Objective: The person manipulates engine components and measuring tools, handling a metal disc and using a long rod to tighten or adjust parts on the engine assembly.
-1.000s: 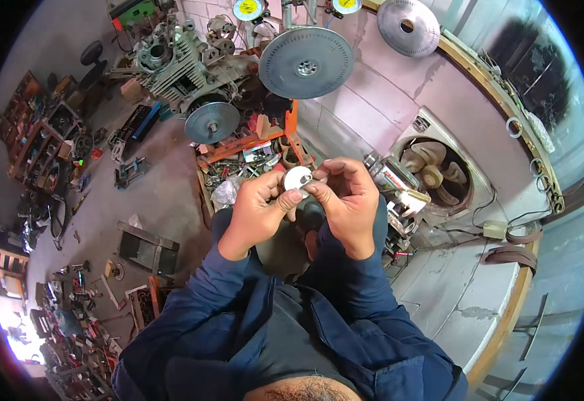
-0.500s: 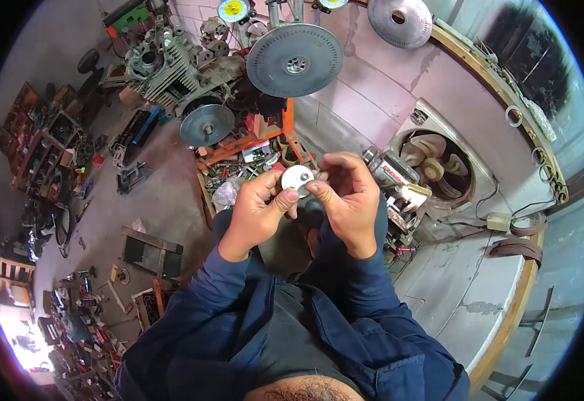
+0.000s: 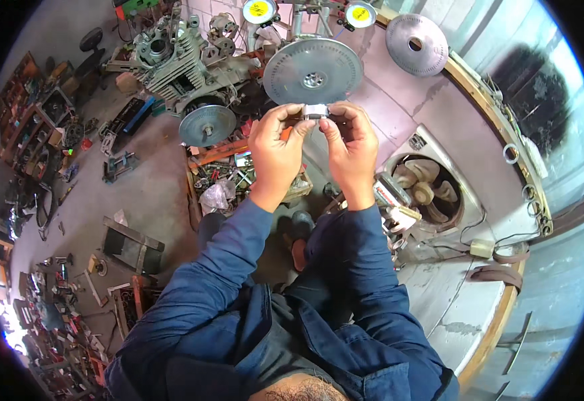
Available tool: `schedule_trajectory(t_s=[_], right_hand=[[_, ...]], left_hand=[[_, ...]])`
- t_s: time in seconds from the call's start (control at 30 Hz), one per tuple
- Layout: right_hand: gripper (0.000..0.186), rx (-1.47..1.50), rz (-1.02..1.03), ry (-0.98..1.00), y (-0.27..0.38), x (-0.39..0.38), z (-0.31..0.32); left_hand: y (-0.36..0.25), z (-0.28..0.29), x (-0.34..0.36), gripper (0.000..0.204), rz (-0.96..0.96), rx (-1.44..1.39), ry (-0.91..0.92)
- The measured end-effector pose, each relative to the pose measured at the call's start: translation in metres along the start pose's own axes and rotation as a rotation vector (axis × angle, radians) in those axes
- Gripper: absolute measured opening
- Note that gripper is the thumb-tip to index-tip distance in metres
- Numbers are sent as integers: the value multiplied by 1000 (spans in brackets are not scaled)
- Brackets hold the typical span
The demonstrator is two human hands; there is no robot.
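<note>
Between both hands I hold a small round silvery metal piece (image 3: 315, 111), seen nearly edge-on. My left hand (image 3: 276, 150) pinches its left side with thumb and fingers. The right side is gripped the same way by my right hand (image 3: 353, 150). Just beyond the fingertips stands a large grey metal disc (image 3: 288, 70) with marks round its rim and a hub in its middle. Two dial gauges with yellow centres sit above it, a left dial gauge (image 3: 259, 9) and a right dial gauge (image 3: 359, 15). The fingers hide part of the small piece's edge.
At the upper left, a finned engine block (image 3: 178, 75) stands beside a smaller grey disc (image 3: 208, 125). Below is a tray of tools and a clear plastic bag (image 3: 217, 195). A wall fan (image 3: 423, 192) is at right; another marked disc (image 3: 415, 60) hangs upper right.
Both hands have moved up and away from my body with the metal piece, towards the large disc. The piece has turned from face-on to nearly edge-on.
</note>
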State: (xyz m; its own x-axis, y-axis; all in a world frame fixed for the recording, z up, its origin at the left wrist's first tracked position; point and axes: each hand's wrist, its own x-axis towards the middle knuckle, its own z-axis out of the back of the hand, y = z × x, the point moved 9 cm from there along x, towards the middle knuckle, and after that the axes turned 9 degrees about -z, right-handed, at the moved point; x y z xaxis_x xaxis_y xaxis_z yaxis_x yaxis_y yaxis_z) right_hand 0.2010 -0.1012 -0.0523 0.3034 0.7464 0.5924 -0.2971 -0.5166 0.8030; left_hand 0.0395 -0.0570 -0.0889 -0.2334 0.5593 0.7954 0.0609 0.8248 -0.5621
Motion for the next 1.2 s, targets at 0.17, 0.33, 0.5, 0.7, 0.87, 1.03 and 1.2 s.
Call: schedule_trajectory(t_s=[0.17, 0.33, 0.5, 0.7, 0.87, 1.03, 1.2], right_hand=[[16, 84, -3, -67, -33, 14, -10], [15, 68, 71, -138, -33, 21, -15], [15, 37, 88, -245, -32, 19, -15], [17, 41, 86, -239, -28, 24, -20], [20, -149, 138, -304, -14, 25, -21], [22, -353, 252, -302, 11, 26, -23], [20, -436, 365, -359, 13, 25, -19]], left_hand=[[18, -12, 12, 23, 14, 12, 14], [17, -9, 12, 25, -187, 150, -114], [18, -11, 13, 23, -98, 143, -208], [19, -14, 15, 22, -28, 112, -230], [22, -14, 20, 25, 90, 35, -257], [-4, -19, 29, 28, -329, 406, -94], [-1, -22, 37, 33, -373, 344, 39]])
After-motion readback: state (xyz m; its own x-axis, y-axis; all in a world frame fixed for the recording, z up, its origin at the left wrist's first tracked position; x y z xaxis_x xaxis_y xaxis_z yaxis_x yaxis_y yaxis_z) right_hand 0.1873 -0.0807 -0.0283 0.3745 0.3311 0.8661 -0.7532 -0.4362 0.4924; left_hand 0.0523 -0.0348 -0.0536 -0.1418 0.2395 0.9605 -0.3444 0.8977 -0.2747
